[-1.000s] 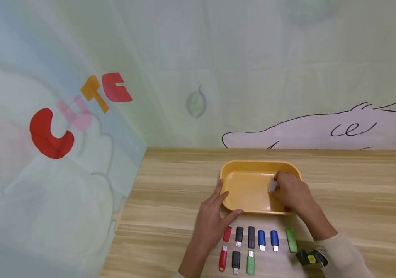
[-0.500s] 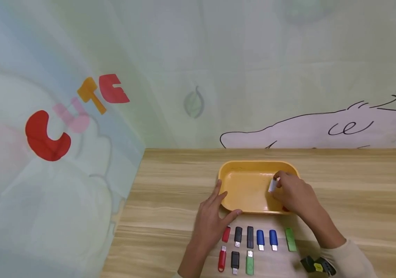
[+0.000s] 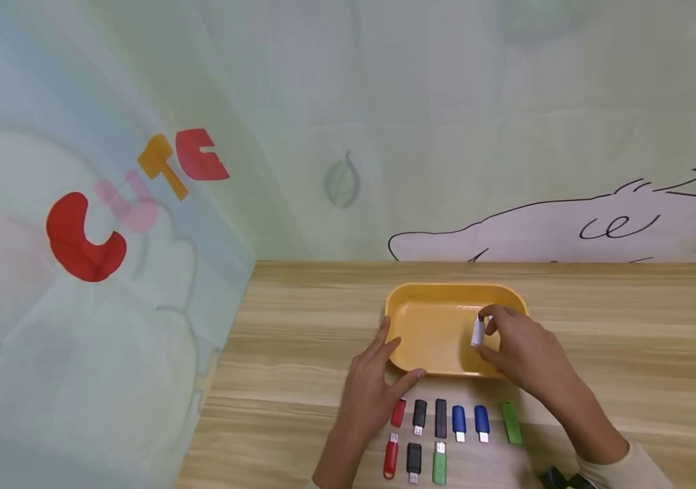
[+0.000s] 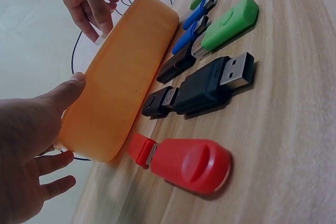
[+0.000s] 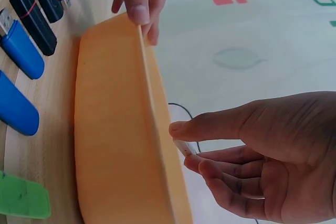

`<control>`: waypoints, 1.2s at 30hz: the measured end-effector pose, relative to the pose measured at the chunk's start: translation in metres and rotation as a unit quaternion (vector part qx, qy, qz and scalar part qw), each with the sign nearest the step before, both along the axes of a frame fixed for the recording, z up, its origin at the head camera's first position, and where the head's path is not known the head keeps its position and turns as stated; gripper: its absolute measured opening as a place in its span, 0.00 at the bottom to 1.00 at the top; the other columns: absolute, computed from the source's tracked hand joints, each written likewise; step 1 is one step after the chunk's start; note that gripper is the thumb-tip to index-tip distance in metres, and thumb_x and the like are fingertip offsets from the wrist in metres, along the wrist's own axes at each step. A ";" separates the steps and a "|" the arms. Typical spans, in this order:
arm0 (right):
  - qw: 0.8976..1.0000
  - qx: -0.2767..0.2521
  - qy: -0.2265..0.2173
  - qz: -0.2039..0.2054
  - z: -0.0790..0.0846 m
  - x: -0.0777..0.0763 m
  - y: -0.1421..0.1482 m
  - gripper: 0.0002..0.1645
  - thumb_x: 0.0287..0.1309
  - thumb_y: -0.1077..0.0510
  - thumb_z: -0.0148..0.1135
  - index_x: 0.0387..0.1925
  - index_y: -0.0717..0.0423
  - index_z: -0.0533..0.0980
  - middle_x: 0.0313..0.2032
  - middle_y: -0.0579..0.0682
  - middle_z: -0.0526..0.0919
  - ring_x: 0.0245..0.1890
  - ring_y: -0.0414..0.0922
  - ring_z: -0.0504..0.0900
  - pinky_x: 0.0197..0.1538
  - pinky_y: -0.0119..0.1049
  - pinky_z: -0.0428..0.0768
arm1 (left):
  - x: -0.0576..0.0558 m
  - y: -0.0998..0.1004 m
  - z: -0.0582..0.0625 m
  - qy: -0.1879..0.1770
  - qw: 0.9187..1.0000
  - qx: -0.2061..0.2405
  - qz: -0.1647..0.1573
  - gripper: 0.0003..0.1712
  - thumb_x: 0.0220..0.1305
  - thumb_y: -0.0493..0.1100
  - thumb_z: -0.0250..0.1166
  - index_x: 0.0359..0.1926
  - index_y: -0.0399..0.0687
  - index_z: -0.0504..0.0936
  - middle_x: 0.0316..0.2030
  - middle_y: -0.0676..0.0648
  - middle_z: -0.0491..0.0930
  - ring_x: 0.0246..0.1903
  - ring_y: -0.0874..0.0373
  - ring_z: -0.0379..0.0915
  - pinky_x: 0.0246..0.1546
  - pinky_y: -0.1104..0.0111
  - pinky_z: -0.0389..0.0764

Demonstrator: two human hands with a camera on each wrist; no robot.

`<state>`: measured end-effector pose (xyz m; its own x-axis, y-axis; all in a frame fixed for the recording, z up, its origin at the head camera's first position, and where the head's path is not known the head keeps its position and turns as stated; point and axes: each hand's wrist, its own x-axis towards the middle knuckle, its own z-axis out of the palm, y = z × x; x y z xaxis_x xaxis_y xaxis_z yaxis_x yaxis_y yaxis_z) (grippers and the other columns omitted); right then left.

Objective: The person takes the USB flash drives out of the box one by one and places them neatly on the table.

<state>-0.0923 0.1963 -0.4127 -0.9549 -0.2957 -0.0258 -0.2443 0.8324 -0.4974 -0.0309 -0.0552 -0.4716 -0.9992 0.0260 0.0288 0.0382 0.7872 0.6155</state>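
Observation:
Over the right part of the yellow tray (image 3: 433, 343), my right hand (image 3: 531, 350) pinches a small white USB stick (image 3: 478, 333) between thumb and fingers. The right wrist view shows the stick (image 5: 185, 147) just above the rim, partly covered by the fingertips. My left hand (image 3: 367, 384) rests on the tray's left end with spread fingers. Its thumb (image 4: 68, 90) touches the near rim in the left wrist view. In front of the tray, USB sticks lie in two rows, among them a red one (image 3: 390, 456), a black one (image 3: 413, 458) and a green one (image 3: 439, 465).
The farther row also has two blue sticks (image 3: 459, 421) and, right of them, a green one (image 3: 511, 422). A wooden table (image 3: 299, 326) carries everything. Behind it hangs a printed curtain (image 3: 299, 204). A black strap (image 3: 552, 477) shows beside the right sleeve.
My right hand has drawn back slightly toward me and lifted, showing more of the white USB stick. The left hand stays on the tray; the rows of sticks are unchanged.

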 end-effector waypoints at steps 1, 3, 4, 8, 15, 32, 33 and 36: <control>1.000 0.001 0.005 0.001 0.002 0.001 0.000 0.30 0.55 0.57 0.81 0.57 0.62 0.79 0.41 0.55 0.88 0.24 0.41 0.77 0.24 0.35 0.74 | 0.000 0.000 0.001 -0.001 1.000 -0.001 0.001 0.43 0.62 0.66 0.74 0.71 0.49 0.78 0.84 0.57 0.54 0.77 0.48 0.66 0.73 0.49 0.75; 1.000 0.005 0.012 0.001 0.004 0.005 -0.001 0.30 0.54 0.56 0.81 0.56 0.61 0.79 0.40 0.54 0.88 0.25 0.42 0.76 0.24 0.35 0.74 | 0.000 0.001 0.002 0.000 1.000 -0.004 0.000 0.43 0.63 0.66 0.74 0.72 0.49 0.78 0.84 0.58 0.53 0.77 0.49 0.66 0.73 0.50 0.75; 1.000 0.006 0.014 0.001 0.006 0.006 -0.001 0.30 0.54 0.56 0.82 0.56 0.61 0.79 0.40 0.53 0.88 0.25 0.42 0.76 0.25 0.35 0.73 | 0.000 0.002 0.003 -0.003 1.000 -0.005 0.001 0.43 0.63 0.66 0.74 0.72 0.49 0.78 0.84 0.58 0.52 0.78 0.50 0.65 0.73 0.50 0.74; 1.000 0.010 0.014 0.001 0.011 0.014 -0.002 0.31 0.53 0.55 0.83 0.56 0.59 0.80 0.40 0.52 0.88 0.24 0.40 0.75 0.24 0.33 0.73 | -0.001 0.003 0.003 -0.006 1.000 -0.009 0.002 0.43 0.63 0.66 0.74 0.72 0.49 0.78 0.84 0.59 0.52 0.78 0.50 0.65 0.73 0.51 0.74; 1.000 0.016 0.020 0.007 0.016 0.027 -0.003 0.33 0.53 0.54 0.83 0.58 0.56 0.79 0.41 0.51 0.87 0.24 0.37 0.74 0.23 0.30 0.72 | -0.001 0.004 0.002 -0.007 1.000 -0.013 0.005 0.44 0.62 0.66 0.74 0.72 0.50 0.78 0.84 0.59 0.52 0.77 0.49 0.66 0.73 0.51 0.75; 0.999 0.027 0.012 0.017 0.017 0.050 0.001 0.34 0.52 0.52 0.84 0.59 0.54 0.79 0.39 0.45 0.86 0.29 0.37 0.78 0.28 0.29 0.77 | -0.001 0.003 0.000 0.012 1.000 -0.011 -0.001 0.43 0.63 0.66 0.73 0.71 0.49 0.79 0.84 0.56 0.55 0.77 0.50 0.67 0.72 0.50 0.75; 0.999 0.027 0.008 0.016 0.017 0.052 0.001 0.35 0.52 0.52 0.84 0.59 0.53 0.79 0.39 0.45 0.86 0.29 0.36 0.78 0.28 0.29 0.76 | -0.001 0.003 0.000 0.012 1.000 -0.011 0.000 0.43 0.63 0.66 0.74 0.71 0.49 0.79 0.84 0.56 0.55 0.77 0.50 0.67 0.73 0.50 0.75; 1.000 0.026 0.003 0.015 0.017 0.055 0.001 0.34 0.53 0.50 0.84 0.59 0.53 0.79 0.38 0.44 0.86 0.28 0.36 0.78 0.26 0.28 0.75 | -0.001 0.004 0.000 0.010 1.000 -0.016 0.002 0.43 0.62 0.66 0.74 0.71 0.49 0.78 0.84 0.56 0.54 0.77 0.50 0.66 0.73 0.50 0.75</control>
<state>-0.0370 0.1971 -0.3960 -0.9460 -0.3224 -0.0352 -0.2726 0.8494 -0.4519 -0.0319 -0.0511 -0.4712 -0.9985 0.0230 0.0487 0.0474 0.8068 0.5890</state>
